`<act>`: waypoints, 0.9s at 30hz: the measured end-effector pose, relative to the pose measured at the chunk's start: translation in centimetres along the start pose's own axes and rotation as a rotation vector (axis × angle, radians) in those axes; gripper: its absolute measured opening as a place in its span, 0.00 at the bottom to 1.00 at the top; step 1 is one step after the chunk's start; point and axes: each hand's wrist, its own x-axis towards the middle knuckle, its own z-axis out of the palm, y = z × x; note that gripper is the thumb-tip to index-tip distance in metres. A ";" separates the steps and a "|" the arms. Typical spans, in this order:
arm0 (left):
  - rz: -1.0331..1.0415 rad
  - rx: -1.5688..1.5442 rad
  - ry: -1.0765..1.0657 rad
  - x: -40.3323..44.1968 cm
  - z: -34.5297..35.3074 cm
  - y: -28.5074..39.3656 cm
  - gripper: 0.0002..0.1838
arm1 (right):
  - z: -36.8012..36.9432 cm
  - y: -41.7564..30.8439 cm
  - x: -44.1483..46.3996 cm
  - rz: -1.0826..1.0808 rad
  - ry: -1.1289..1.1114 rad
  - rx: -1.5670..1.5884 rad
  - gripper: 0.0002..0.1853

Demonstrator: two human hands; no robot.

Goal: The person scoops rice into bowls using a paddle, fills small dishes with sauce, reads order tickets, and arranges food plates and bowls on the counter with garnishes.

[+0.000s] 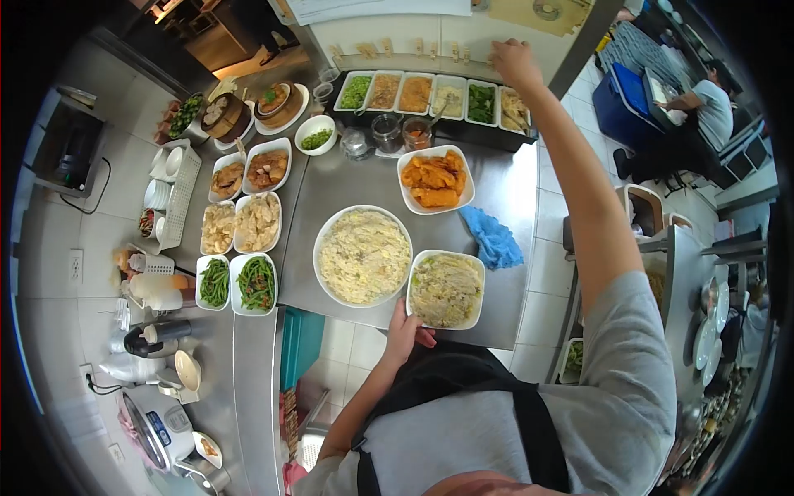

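Note:
My left hand [403, 331] is at the counter's front edge, its fingers pressed against the near left corner of a square white dish [447, 289] of rice with green bits. Left of that dish stands a large round bowl [362, 256] of pale yellow rice. My right hand [514, 62] is raised high at the far right, near small wooden clips [454, 51] on the wall panel; its fingers are small, and any clip between them is not discernible. Below it sits a black rack [496, 136] with trays of toppings. A dish of orange pieces [432, 179] stands behind the rice.
A blue cloth [492, 238] lies at the counter's right side. Dishes of green beans [254, 285], fried pieces [258, 221] and meat [267, 169] line the left. Glass jars [386, 132] stand near the rack. Another person [707, 112] sits at the upper right beside a blue cooler [620, 107].

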 end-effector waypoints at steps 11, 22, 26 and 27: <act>-0.129 0.100 -0.135 1.9 -1.2 1.2 0.30 | -3.2 -0.8 2.4 0.297 -0.101 0.341 0.11; -0.207 0.342 -0.021 -0.6 -4.7 1.7 0.27 | -11.2 -9.1 -14.0 0.401 -0.494 0.870 0.08; -0.175 0.517 -0.050 -1.8 -4.7 1.8 0.18 | -8.9 -7.8 -13.5 0.367 -0.449 0.773 0.10; -0.151 0.553 -0.061 -2.2 -4.3 2.1 0.17 | -8.3 -7.6 -13.4 0.359 -0.434 0.766 0.10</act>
